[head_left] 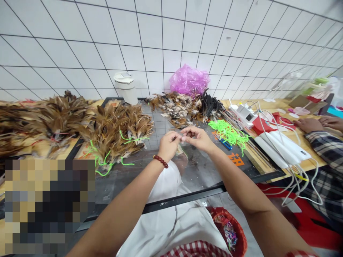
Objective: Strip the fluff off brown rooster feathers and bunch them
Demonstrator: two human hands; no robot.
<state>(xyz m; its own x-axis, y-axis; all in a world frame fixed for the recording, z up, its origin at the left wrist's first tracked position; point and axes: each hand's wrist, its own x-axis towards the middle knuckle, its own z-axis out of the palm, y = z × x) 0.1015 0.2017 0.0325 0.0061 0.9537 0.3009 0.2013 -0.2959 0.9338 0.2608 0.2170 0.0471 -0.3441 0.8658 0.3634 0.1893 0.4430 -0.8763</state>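
Note:
My left hand (169,143), with a dark red bead bracelet (160,161) on its wrist, meets my right hand (197,138) above the dark glass-topped board (125,182). Both hands are closed, fingertips pinched together; whatever sits between them is too small to make out. Brown feather bundles (115,132), some tied with bright green cord, lie left of my hands. Beyond my fingers is a heap of mottled feathers (179,107), with black feathers (210,105) at its right end. A tangle of green cords (227,134) rests to the right, touching a blue tool (225,144).
A white lidded cup (125,87) and a pink plastic bag (189,80) stand by the tiled wall. White chargers and cables (284,148) crowd the right side. Another person's hands (308,124) are at far right. A red bin (232,232) with scraps sits below the table edge.

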